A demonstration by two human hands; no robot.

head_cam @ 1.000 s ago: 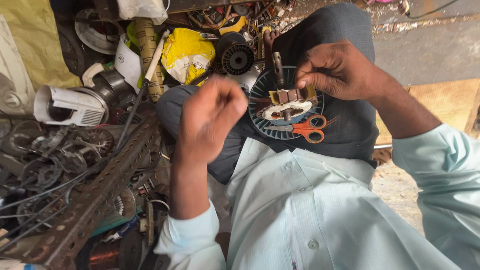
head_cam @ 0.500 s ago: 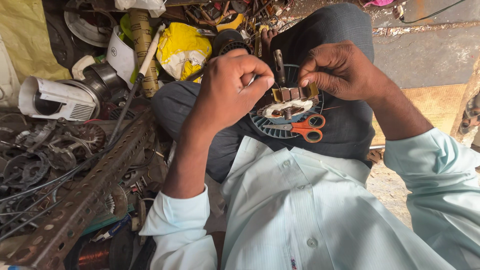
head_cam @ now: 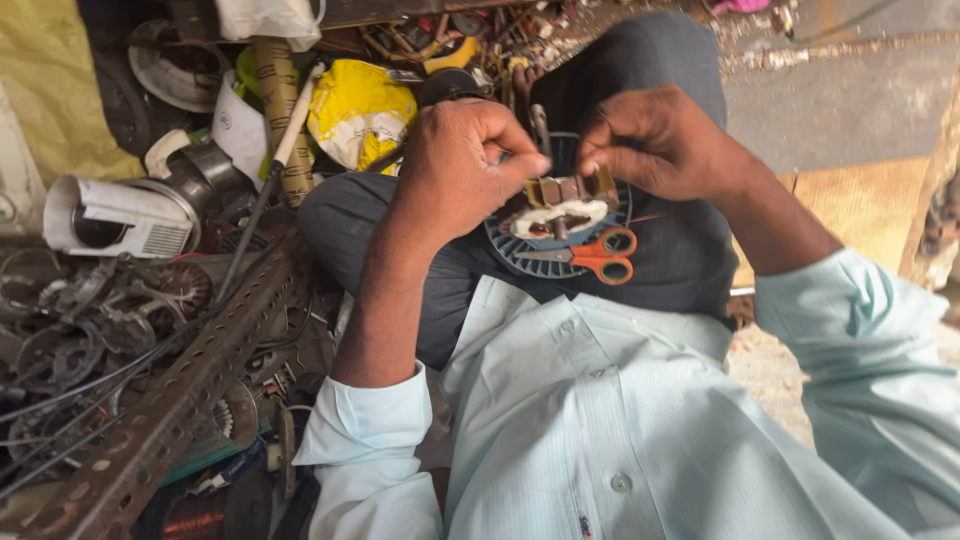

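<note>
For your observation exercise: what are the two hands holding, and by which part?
Both the left hand and right hand pinch the top of the small wound core on the lap; the exact grip is hidden.

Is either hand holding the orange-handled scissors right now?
No: the orange-handled scissors lie untouched on the round blue part, below the left hand and right hand.
</note>
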